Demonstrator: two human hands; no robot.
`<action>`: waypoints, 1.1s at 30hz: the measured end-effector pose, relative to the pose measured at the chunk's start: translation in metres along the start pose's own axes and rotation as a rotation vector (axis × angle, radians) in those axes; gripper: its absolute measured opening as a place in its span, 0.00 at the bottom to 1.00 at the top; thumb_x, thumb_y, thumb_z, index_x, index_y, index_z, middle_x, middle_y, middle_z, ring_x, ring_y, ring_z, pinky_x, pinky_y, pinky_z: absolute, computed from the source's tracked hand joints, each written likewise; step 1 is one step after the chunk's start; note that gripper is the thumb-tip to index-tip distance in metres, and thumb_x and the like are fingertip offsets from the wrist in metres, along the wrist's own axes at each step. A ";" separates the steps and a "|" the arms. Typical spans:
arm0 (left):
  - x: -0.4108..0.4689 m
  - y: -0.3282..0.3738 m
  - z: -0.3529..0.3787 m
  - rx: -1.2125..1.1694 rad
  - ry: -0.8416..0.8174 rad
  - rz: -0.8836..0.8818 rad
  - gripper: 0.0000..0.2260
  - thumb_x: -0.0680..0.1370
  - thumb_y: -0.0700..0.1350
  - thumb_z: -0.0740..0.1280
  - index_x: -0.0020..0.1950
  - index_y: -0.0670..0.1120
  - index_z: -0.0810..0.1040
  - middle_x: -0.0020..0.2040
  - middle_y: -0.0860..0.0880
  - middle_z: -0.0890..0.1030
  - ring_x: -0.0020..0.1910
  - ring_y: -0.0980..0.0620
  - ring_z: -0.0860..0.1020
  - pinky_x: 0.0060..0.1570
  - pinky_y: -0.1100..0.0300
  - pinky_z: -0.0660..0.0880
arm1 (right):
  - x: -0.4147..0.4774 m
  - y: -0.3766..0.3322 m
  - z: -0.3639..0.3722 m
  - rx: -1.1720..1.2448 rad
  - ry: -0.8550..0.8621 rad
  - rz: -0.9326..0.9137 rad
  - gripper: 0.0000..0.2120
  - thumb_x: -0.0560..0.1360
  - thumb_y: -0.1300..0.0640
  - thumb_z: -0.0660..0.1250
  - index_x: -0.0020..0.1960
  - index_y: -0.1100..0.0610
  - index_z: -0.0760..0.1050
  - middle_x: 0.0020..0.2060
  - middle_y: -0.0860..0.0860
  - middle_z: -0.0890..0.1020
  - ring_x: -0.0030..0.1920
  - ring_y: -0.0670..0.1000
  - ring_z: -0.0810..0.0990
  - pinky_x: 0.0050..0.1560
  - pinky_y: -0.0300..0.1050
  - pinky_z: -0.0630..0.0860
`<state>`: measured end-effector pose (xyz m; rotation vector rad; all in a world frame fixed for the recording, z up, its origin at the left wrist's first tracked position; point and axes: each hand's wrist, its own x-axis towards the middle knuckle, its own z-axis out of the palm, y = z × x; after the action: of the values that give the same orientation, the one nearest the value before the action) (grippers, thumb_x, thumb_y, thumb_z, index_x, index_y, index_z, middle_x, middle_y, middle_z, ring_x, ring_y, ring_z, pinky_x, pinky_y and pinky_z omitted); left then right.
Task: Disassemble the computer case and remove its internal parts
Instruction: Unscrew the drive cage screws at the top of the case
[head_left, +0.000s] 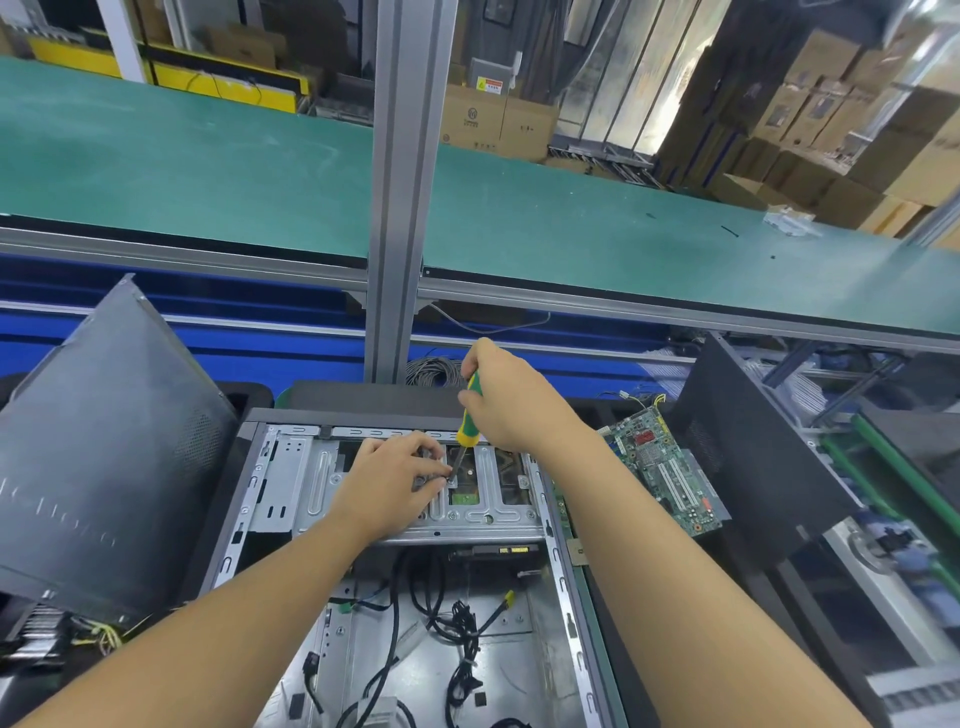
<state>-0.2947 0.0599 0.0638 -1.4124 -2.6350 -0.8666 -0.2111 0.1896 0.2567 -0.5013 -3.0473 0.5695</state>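
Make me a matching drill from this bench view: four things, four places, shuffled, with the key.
1. screwdriver
2. motherboard
3. side panel
4. loose cables

A. leaning left of the case
B. on the case floor
C. in the right hand
D. lying right of the case

Pairs: 1-C, 2-D, 3-A, 4-B

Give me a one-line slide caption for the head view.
Right hand drives a green-yellow screwdriver into the open case's drive cage, left hand steadying.

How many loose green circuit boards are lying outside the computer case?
1. A green circuit board lies just right of the open computer case, beside the right forearm. Others may be hidden behind the dark panels on either side.
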 end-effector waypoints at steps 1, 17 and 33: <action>0.000 0.000 0.000 -0.001 0.001 0.001 0.09 0.79 0.56 0.66 0.56 0.61 0.83 0.57 0.64 0.74 0.56 0.62 0.73 0.59 0.59 0.58 | 0.000 0.001 -0.001 0.007 -0.031 -0.007 0.05 0.81 0.59 0.63 0.55 0.53 0.68 0.50 0.51 0.74 0.44 0.53 0.71 0.35 0.43 0.62; -0.001 0.000 0.002 -0.004 0.019 -0.006 0.09 0.79 0.56 0.66 0.56 0.61 0.83 0.56 0.65 0.74 0.50 0.66 0.69 0.60 0.59 0.57 | 0.001 -0.004 0.010 -0.282 0.103 -0.018 0.11 0.85 0.49 0.56 0.56 0.57 0.65 0.45 0.53 0.73 0.36 0.55 0.72 0.33 0.49 0.68; 0.000 0.001 0.001 0.002 0.009 -0.015 0.10 0.79 0.57 0.65 0.58 0.62 0.83 0.56 0.65 0.73 0.48 0.67 0.67 0.62 0.61 0.56 | -0.001 -0.006 0.009 -0.362 0.118 0.189 0.30 0.80 0.30 0.46 0.65 0.55 0.61 0.49 0.55 0.77 0.37 0.56 0.72 0.33 0.47 0.62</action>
<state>-0.2940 0.0612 0.0633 -1.3866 -2.6429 -0.8695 -0.2124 0.1803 0.2503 -0.8035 -3.0129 -0.0193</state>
